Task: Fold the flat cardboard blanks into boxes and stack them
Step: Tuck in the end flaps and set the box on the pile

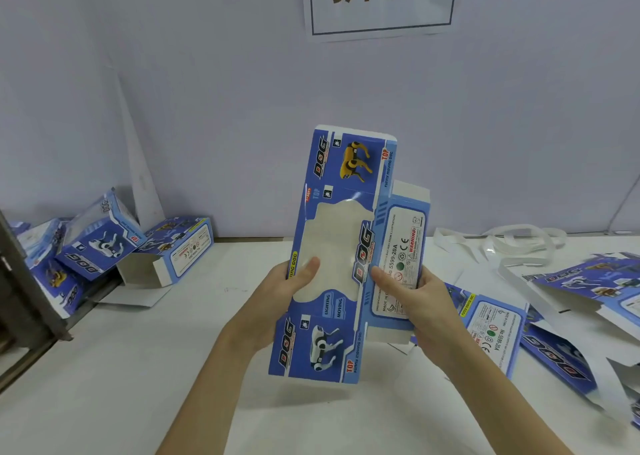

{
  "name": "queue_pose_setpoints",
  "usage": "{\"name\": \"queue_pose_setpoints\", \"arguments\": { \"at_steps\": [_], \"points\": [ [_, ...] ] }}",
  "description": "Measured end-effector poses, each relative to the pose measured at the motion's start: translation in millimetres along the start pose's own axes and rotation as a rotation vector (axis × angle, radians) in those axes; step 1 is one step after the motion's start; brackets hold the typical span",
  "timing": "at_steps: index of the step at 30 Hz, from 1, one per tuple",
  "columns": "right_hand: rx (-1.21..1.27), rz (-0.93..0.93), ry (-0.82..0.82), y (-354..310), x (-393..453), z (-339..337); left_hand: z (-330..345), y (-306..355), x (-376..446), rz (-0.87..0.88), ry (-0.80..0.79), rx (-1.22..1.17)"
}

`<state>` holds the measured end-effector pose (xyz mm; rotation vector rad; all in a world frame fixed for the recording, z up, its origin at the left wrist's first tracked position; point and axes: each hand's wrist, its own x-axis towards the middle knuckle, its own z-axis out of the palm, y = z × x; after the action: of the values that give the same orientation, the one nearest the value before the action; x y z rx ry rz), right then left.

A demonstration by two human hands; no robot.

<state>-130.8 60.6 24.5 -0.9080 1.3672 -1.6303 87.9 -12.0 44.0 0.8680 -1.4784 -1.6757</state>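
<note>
I've got the flat box blank up off the table, left hand pinching its left edge, right hand pinching the side panel, ready to pop it open. Long axis runs away from me, printed face toward me, yellow dog at the far end.
</note>
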Motion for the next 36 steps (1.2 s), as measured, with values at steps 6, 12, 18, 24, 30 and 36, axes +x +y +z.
{"name": "queue_pose_setpoints", "arguments": {
  "at_steps": [6, 12, 18, 24, 30, 36],
  "points": [
    [0.012, -0.077, -0.111, -7.4, -10.7, 5.8, 4.7, 0.0, 1.4, 0.010, -0.010, -0.115],
    [-0.075, -0.233, -0.200, -1.5, -18.8, 16.8, 3.5, -0.8, 9.4, 0.231, 0.127, -0.047],
    [-0.067, -0.238, -0.144, -5.3, -12.7, 9.6, -0.1, -3.1, 7.9, 0.263, 0.032, -0.026],
    [-0.345, -0.439, 0.161, 5.3, -21.0, 16.9, 24.8, -8.5, 8.2, 0.565, 0.465, 0.249],
    [-0.093, -0.427, -0.157, -0.2, -35.4, 32.4, 52.0, -3.4, -5.8, 0.933, 0.351, 0.496],
    [0.310, -0.105, -0.233, -14.0, -28.2, 20.2, 57.5, 6.0, -11.3, 0.702, 0.018, 0.295]
  ]
}}
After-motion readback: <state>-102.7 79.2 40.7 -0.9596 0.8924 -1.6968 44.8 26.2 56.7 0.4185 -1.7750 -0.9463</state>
